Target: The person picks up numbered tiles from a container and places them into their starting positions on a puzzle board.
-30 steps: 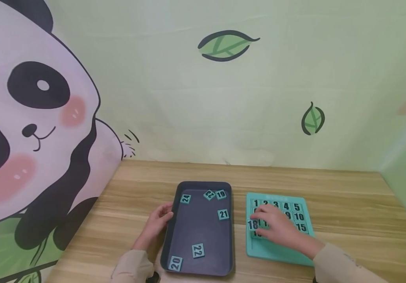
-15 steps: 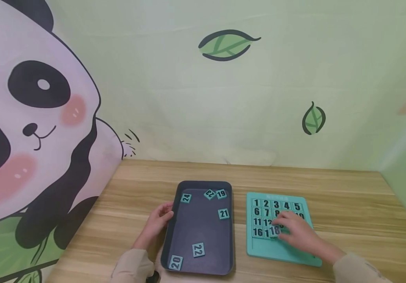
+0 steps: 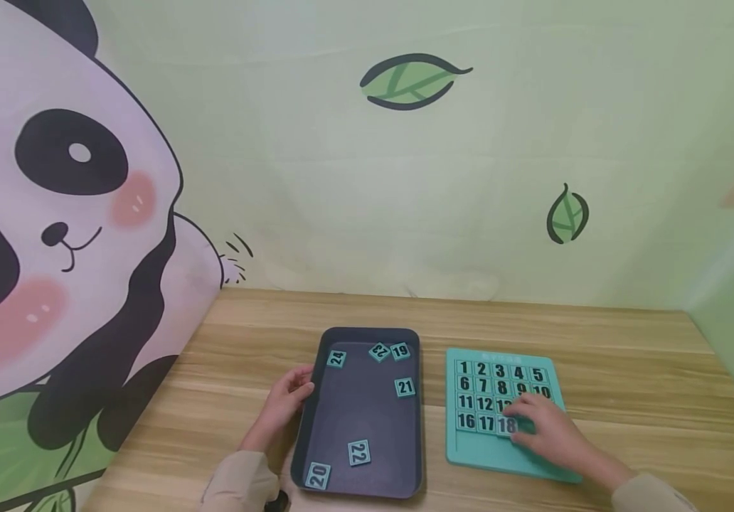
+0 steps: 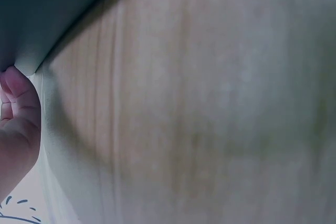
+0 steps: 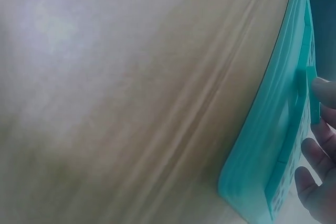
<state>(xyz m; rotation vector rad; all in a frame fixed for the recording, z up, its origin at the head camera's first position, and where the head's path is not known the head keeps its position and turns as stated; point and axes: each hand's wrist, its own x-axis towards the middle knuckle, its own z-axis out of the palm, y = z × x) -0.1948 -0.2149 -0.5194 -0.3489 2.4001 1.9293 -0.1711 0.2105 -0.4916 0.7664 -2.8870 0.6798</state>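
My right hand (image 3: 551, 431) pinches a turquoise number tile marked 18 (image 3: 506, 426) between thumb and fingers. The tile sits at the spot right of tile 17 (image 3: 486, 423) on a turquoise number puzzle board (image 3: 483, 454). In the right wrist view, the tile (image 5: 313, 95) stands tilted at the board's recess, fingertips on its edges. Rows 1 to 17 lie in order, with some numbers hidden under the fingers. At the left, my left hand (image 3: 282, 407) grips the side rim of a dark rectangular tray (image 3: 367, 405).
Inside the tray lie several loose tiles: 24 (image 3: 336, 359), 23 (image 3: 379, 351), 19 (image 3: 400, 351), 21 (image 3: 405, 387), 22 (image 3: 359, 452) and 20 (image 3: 318, 476). Behind the wooden table (image 3: 629, 370) rises a wall with a panda print (image 3: 85, 213).
My right hand has carried tile 18 rightward from the board's left edge to the spot beside tile 17. Left hand and tray have stayed put.
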